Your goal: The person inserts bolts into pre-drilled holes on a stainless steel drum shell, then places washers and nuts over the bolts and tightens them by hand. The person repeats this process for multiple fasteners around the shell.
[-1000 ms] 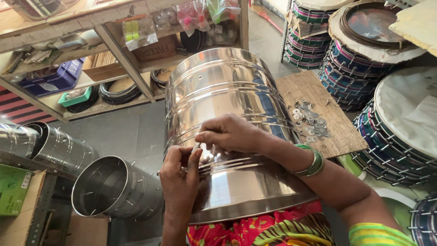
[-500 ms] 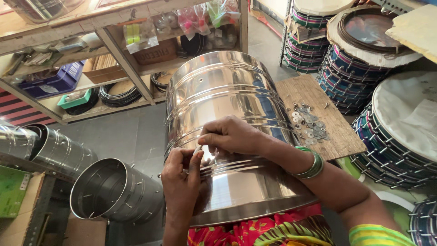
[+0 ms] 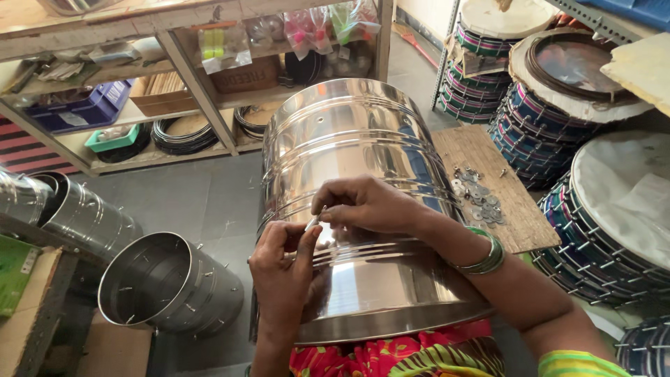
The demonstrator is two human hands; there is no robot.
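Observation:
A large shiny steel drum shell (image 3: 349, 153) lies on its side across my lap, its open end toward me. My left hand (image 3: 283, 269) presses against the shell's near left side, fingers curled up. My right hand (image 3: 366, 206) rests on top of the shell and pinches a small thin metal piece (image 3: 312, 222) between thumb and fingers, right where both hands meet. A green bangle (image 3: 485, 258) circles my right wrist.
A wooden board (image 3: 516, 209) to the right carries a pile of washers and small fittings (image 3: 476, 197). Finished drums (image 3: 614, 209) are stacked at right. More steel shells (image 3: 167, 283) lie on the floor at left. Wooden shelving (image 3: 188, 77) stands behind.
Both hands stay on the shell at the same spot; my fingers have shifted slightly around the small metal piece. The view has barely moved.

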